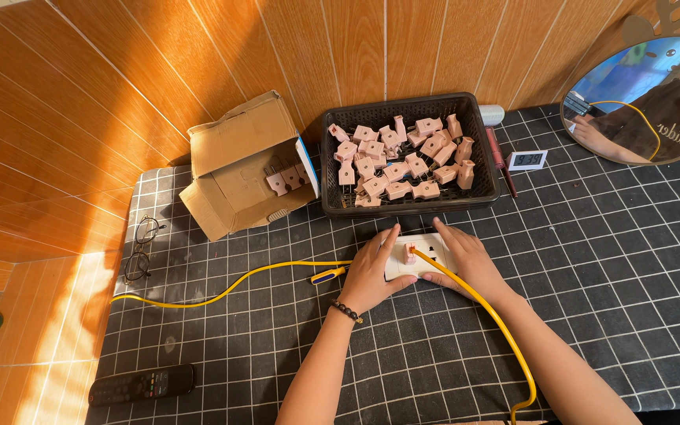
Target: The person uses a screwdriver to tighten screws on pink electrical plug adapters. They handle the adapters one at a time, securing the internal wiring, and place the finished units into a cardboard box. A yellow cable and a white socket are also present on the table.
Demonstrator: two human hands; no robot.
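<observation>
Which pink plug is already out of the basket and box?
The pink plug on the white socket plate, between the left hand and right hand; the others lie in the black basket or cardboard box.

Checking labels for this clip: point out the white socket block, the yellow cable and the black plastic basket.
White socket block (433, 253): head view, its top face.
Yellow cable (261, 273): head view, mid-run left of the hands.
Black plastic basket (485, 142): head view, right wall.

Sunlit orange wood-panelled wall (293, 47) behind a table with black grid-patterned cloth (607, 260)
</observation>
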